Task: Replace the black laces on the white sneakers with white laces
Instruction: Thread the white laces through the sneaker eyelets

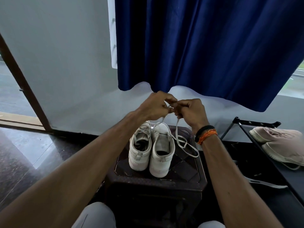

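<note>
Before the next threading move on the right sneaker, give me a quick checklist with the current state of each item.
1. Both hands grip the white lace: ok; left hand and right hand pinch it, raised above the shoes.
2. Sneakers steady on the stool: ok; left sneaker and right sneaker stand side by side, heels toward the camera.
3. Black laces gone: cannot tell; none visible.
4. Slack snag-free: cannot tell; loops lie on the stool.
5. Next eyelet visible: cannot tell.
</note>
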